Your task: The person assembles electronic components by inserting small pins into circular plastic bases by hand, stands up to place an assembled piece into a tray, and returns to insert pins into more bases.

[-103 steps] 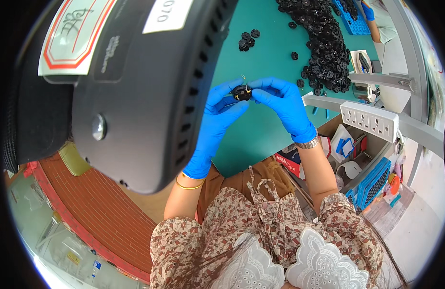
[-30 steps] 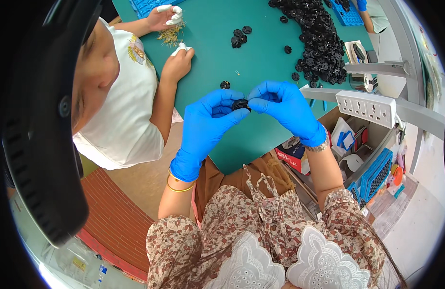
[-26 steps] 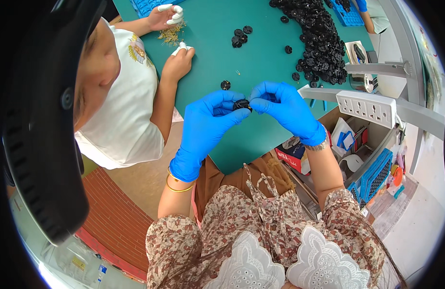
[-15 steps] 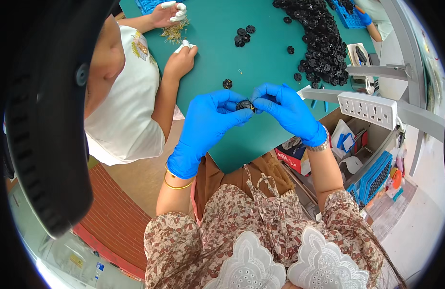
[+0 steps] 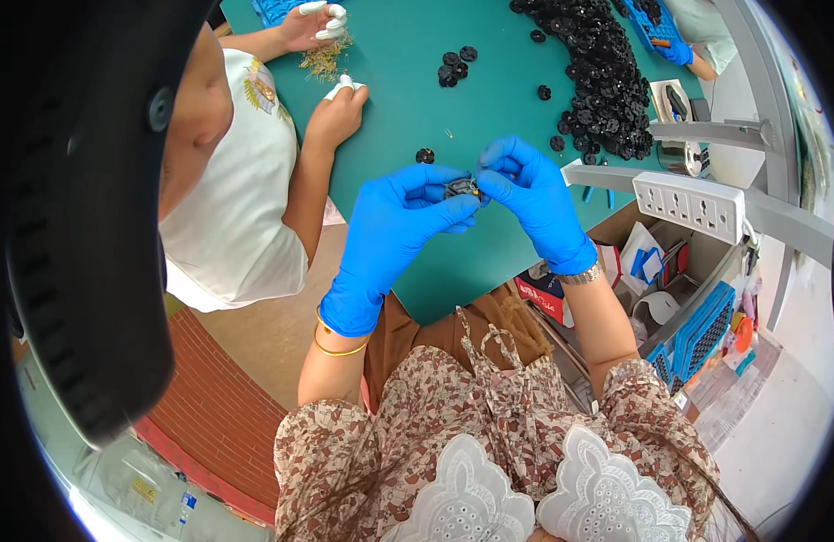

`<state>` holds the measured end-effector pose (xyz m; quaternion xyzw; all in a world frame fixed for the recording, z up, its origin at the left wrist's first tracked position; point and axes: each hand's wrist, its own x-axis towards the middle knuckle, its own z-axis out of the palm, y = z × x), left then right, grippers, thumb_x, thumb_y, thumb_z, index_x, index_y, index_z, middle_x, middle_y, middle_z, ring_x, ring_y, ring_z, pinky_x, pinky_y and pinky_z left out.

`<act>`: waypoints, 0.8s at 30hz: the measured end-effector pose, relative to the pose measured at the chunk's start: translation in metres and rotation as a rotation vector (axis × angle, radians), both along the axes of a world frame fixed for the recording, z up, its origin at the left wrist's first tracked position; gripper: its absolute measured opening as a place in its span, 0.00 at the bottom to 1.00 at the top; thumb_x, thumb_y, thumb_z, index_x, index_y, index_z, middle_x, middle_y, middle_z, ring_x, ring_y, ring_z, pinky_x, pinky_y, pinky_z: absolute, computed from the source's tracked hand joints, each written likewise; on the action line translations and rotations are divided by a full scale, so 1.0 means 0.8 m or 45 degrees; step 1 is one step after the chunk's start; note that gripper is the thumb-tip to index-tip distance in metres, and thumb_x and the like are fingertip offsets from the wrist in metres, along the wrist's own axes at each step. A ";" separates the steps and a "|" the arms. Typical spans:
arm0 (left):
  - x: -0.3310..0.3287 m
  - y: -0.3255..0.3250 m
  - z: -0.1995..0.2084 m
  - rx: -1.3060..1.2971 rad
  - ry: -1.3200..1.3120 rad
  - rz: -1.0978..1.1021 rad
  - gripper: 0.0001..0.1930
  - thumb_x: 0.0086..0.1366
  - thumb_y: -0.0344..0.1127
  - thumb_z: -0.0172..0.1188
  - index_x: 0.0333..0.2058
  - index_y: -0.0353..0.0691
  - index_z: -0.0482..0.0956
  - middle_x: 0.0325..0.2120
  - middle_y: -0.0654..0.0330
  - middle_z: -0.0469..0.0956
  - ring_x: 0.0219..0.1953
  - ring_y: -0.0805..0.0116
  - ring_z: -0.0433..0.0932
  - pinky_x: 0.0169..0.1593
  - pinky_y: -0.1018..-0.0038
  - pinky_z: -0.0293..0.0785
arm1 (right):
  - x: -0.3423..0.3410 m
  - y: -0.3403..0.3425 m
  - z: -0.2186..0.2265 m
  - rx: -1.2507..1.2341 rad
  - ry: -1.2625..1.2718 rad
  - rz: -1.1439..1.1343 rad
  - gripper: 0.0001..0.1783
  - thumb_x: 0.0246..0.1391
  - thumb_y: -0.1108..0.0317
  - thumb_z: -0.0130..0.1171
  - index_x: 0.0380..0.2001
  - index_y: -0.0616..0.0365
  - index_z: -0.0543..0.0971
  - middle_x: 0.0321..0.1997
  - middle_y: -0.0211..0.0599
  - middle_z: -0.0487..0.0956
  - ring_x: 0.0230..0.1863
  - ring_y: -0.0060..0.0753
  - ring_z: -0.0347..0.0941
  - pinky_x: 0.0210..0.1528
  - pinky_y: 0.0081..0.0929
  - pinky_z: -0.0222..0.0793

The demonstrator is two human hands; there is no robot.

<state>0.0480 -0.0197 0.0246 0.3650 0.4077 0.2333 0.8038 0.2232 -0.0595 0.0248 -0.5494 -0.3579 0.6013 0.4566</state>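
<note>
In blue gloves, both my hands meet over the near part of the green table (image 5: 453,271). My left hand (image 5: 394,221) is closed round the edge of a small round black plastic part (image 5: 460,189), held above the tabletop. At the part's right side, where a yellowish spot shows, the thumb and fingers of my right hand (image 5: 539,203) are pinched together. Whatever sits in that pinch is too small to make out. Just beyond my left hand lies a similar black part (image 5: 424,155), and a tiny pin-like piece (image 5: 449,134) rests farther off.
A large heap of black parts (image 5: 607,90) covers the right of the table, with a small cluster (image 5: 450,70) left of it. At left, a co-worker's hand (image 5: 340,117) rests near gold-coloured pins (image 5: 325,61). A white power strip (image 5: 688,208) hangs on a frame at right.
My right hand has tilted and risen slightly at the black part, its wrist shifting left. My left hand has moved a little to the right. The far-right co-worker's gloved hand has moved lower.
</note>
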 end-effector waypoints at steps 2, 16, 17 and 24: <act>0.003 -0.002 0.001 -0.018 -0.071 0.060 0.17 0.51 0.30 0.64 0.40 0.29 0.74 0.27 0.58 0.77 0.26 0.76 0.76 0.30 0.83 0.73 | 0.002 0.001 -0.001 -0.019 0.040 -0.025 0.09 0.50 0.74 0.57 0.36 0.60 0.71 0.33 0.28 0.72 0.33 0.16 0.68 0.37 0.16 0.68; 0.000 -0.004 0.011 0.051 -0.021 0.015 0.16 0.53 0.24 0.61 0.42 0.30 0.74 0.30 0.58 0.78 0.30 0.75 0.77 0.35 0.82 0.74 | -0.004 -0.003 -0.009 0.226 0.015 -0.017 0.08 0.49 0.78 0.57 0.32 0.59 0.69 0.33 0.29 0.71 0.37 0.17 0.68 0.42 0.17 0.67; 0.003 -0.006 0.011 0.041 -0.059 0.053 0.16 0.53 0.24 0.61 0.42 0.30 0.74 0.30 0.58 0.78 0.30 0.75 0.77 0.35 0.81 0.74 | -0.005 -0.004 -0.010 0.274 -0.027 -0.035 0.09 0.49 0.78 0.57 0.33 0.59 0.69 0.34 0.30 0.71 0.37 0.18 0.68 0.43 0.17 0.67; 0.014 -0.016 0.007 0.103 -0.065 0.187 0.15 0.53 0.24 0.60 0.41 0.30 0.74 0.29 0.58 0.78 0.30 0.76 0.76 0.34 0.82 0.74 | -0.012 -0.007 -0.013 0.398 0.019 -0.169 0.10 0.49 0.79 0.56 0.34 0.58 0.68 0.35 0.31 0.71 0.38 0.20 0.69 0.44 0.18 0.67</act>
